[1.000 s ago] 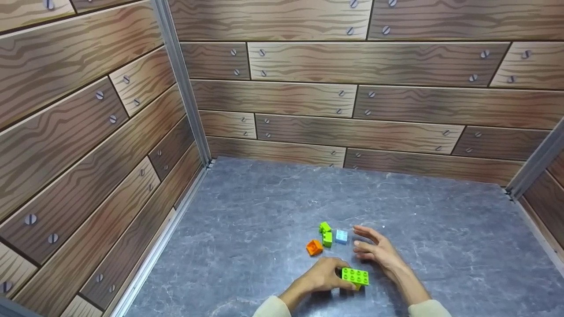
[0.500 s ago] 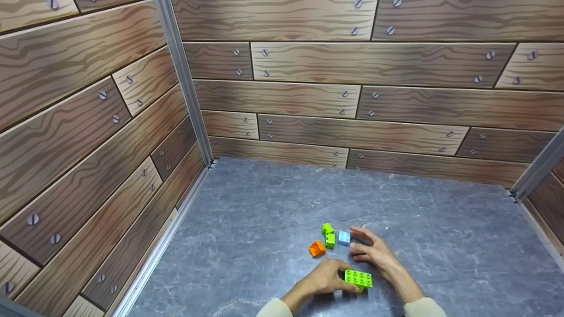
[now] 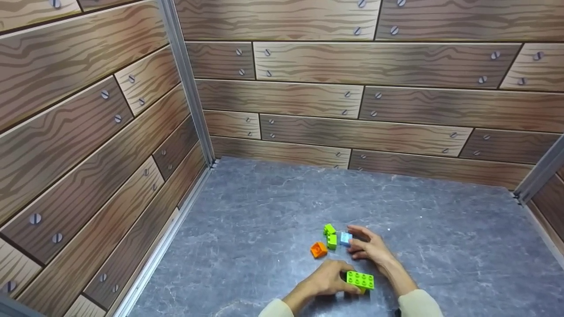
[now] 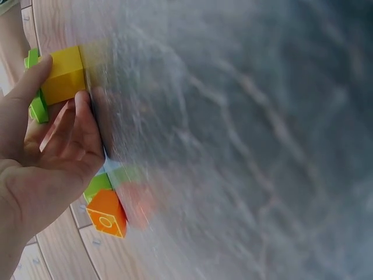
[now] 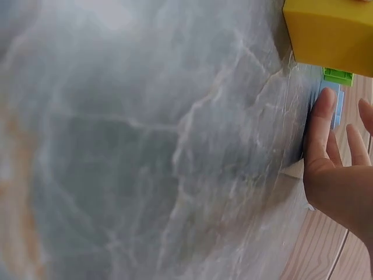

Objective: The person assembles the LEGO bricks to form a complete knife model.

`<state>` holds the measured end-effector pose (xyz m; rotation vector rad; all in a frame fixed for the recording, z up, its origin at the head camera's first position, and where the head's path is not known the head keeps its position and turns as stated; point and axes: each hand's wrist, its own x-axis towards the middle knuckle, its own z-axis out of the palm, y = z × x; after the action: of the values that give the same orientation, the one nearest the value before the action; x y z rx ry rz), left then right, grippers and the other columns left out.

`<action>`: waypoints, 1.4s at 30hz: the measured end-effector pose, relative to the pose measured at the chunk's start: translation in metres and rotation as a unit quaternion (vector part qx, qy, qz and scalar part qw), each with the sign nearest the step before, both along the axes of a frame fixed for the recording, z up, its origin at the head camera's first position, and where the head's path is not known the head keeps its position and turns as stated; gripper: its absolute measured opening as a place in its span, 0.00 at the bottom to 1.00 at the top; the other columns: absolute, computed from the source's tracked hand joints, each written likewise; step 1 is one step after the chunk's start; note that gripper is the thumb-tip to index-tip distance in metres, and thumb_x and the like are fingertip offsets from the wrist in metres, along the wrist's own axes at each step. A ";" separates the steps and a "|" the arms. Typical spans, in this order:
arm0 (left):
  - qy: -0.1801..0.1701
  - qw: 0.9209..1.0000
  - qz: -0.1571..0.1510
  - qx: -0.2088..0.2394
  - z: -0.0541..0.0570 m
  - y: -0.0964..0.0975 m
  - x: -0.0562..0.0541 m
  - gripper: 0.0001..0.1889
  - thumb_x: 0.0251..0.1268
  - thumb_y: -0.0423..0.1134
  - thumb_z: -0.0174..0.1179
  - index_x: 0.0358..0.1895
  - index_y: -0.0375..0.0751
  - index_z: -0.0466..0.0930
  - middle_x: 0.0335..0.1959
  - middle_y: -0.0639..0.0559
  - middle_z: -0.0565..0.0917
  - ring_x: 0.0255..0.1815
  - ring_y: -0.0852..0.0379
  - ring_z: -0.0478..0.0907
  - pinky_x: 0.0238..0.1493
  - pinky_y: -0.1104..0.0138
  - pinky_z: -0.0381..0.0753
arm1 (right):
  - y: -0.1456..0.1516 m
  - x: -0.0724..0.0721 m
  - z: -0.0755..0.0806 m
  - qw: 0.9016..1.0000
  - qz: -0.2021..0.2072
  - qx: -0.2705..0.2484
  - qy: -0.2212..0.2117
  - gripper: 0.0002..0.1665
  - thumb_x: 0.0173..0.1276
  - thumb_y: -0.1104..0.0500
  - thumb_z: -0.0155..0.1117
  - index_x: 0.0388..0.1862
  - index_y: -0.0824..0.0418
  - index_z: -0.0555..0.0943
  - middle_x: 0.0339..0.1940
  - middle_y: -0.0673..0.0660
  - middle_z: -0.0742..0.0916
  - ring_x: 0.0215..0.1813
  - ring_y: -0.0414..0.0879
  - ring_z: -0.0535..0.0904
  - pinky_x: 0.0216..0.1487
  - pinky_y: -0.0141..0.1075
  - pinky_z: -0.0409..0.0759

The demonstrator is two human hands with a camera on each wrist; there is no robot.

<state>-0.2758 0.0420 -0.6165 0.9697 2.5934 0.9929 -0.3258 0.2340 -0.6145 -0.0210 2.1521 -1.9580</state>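
My left hand (image 3: 327, 277) grips a two-part toy brick stack near the front of the tabletop. Its top is a green studded brick (image 3: 360, 279), and below it is a yellow brick (image 4: 65, 76), seen best in the left wrist view. My right hand (image 3: 374, 249) is at the right side of a light blue brick (image 3: 345, 238), with fingers extended and spread. In the right wrist view the blue brick (image 5: 337, 105) shows partly behind the fingers; whether they touch it I cannot tell.
Left of the blue brick lie two small green bricks, one nearer (image 3: 332, 241) and one farther (image 3: 329, 229). An orange brick (image 3: 318, 249) lies closer to my left hand. Wood-patterned walls (image 3: 282, 99) enclose the grey marbled tabletop (image 3: 246, 207) at the back and sides.
My right hand has moved left to the blue brick's side. My left hand keeps hold of the green and yellow stack. The whole head view has shifted slightly.
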 end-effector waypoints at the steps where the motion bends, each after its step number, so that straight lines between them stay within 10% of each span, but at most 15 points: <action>1: 0.000 1.000 0.001 -0.002 0.000 0.000 0.000 0.14 0.56 0.51 0.79 0.42 0.51 0.90 0.28 0.70 0.81 0.30 0.75 0.70 0.35 0.79 0.69 | 0.000 0.000 0.000 1.000 0.001 0.005 0.001 0.34 0.77 0.63 0.63 0.78 0.68 0.66 0.76 0.73 0.70 0.43 0.51 0.87 0.38 0.38 0.87; 18: -0.011 1.000 -0.005 -0.003 -0.001 0.004 0.003 0.13 0.57 0.50 0.79 0.40 0.50 0.90 0.28 0.69 0.82 0.29 0.75 0.71 0.33 0.79 0.70 | -0.008 0.001 -0.001 0.996 -0.048 0.079 -0.006 0.23 0.73 0.72 0.63 0.66 0.72 0.78 0.41 0.64 0.86 0.28 0.47 0.83 0.26 0.38 0.84; 42: -0.005 1.000 0.005 0.000 -0.001 0.001 0.001 0.14 0.56 0.50 0.79 0.40 0.50 0.89 0.25 0.69 0.77 0.27 0.73 0.68 0.32 0.78 0.68 | 0.000 0.007 0.009 0.997 -0.060 -0.034 0.021 0.22 0.81 0.64 0.58 0.68 0.74 0.75 0.63 0.67 0.77 0.52 0.51 0.84 0.55 0.42 0.85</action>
<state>-0.2751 0.0431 -0.6177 0.9511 2.5925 0.9970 -0.3185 0.2338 -0.6057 0.0557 2.1595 -2.1137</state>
